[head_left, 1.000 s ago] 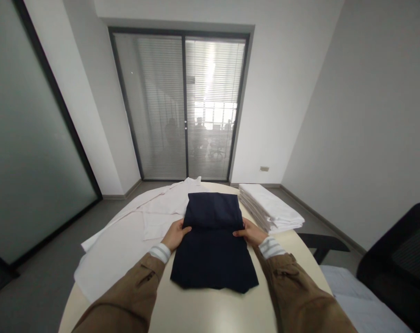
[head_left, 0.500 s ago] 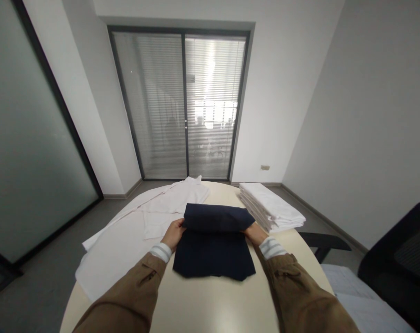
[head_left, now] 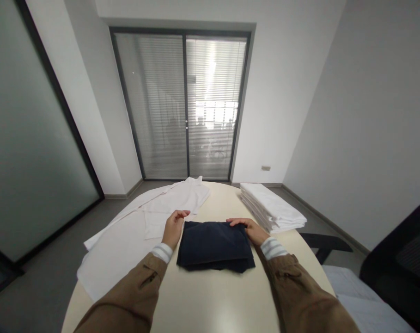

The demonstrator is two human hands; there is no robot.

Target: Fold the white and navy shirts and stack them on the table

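A dark navy garment lies folded into a compact rectangle on the pale round table. My left hand rests at its left edge with the fingers curled loosely and apart, holding nothing. On the garment's far right corner lies my right hand, fingers stretched out flat on the cloth. Both arms wear brown sleeves with striped cuffs.
A white shirt is spread over the table's left side and hangs over the edge. A stack of folded white cloth sits at the back right. A black chair stands to the right; glass doors with blinds lie ahead.
The far half of the navy garment was brought toward me and laid over the near half. My hands then let go and came to rest at the far corners of the fold.
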